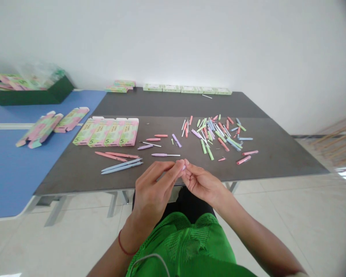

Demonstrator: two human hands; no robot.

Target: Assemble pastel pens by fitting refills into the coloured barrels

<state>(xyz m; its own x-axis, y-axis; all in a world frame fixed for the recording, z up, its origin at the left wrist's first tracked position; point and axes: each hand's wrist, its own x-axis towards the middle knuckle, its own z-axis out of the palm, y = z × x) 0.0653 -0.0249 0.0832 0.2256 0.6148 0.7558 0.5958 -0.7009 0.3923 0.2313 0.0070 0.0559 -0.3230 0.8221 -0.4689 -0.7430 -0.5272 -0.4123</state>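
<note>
Bare hands are meeting over the near edge of a dark grey tabletop [276,154], seen from the head camera. The left hand [155,188], with a red string bracelet [122,244] around its wrist, and the right hand [200,184] are pinching a small pale piece [183,167] between their fingers [177,165]; the fingers are hiding most of it, so its long axis cannot be told. Just ahead of the fingertips, a lilac pen [165,155] is lying crosswise, its thin metal end pointing right toward them. Farther ahead and right, loose pastel pen parts [216,134] are lying scattered, while folded pastel cardboard boxes [105,132] are standing side by side to the left.
</note>
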